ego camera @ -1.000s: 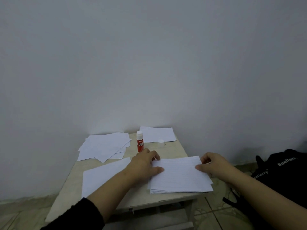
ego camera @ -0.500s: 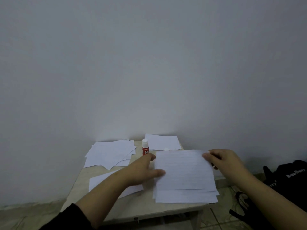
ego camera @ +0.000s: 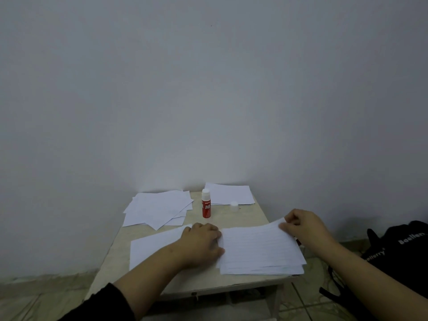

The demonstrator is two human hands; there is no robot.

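1. Currently, the right hand (ego camera: 303, 225) pinches the far right corner of the top sheet (ego camera: 254, 242), thumb and fingers closed on it; that corner is raised off the paper stack (ego camera: 259, 269).
2. Left hand (ego camera: 201, 244): fingers loosely bent, holding nothing, thumb touching the stack's left edge.
3. Stack lies near right on the table (ego camera: 261, 218); glue stick (ego camera: 206, 206) stands upright behind it.
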